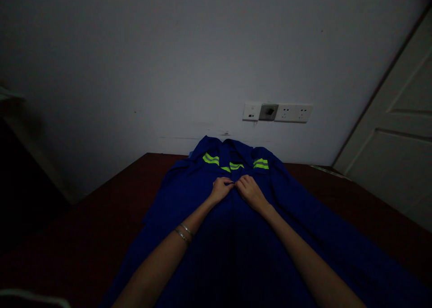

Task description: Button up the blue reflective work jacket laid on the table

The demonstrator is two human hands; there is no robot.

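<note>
Head camera: from where I stand, the left hand [222,189] has thumb and fingers pinching the front edge of a blue jacket [199,209]. The right hand [250,192], just beside it at three o'clock, has its fingers curled in, pinching the same edge; I can't tell in this gloom whether anything else sits between them. Two bracelets [184,232] circle the left forearm, at eight o'clock from the hands.

The jacket lies beneath both hands, its collar [238,150] at twelve and a long sleeve [324,227] running off toward four. Yellow-green reflective bands [261,164] cross its chest. Under it a dark red tabletop [111,209] shows at nine. Beyond, a pale wall [168,65] rises at twelve, with socket plates [293,113] near one o'clock and a panelled door [398,128] between two and three.
</note>
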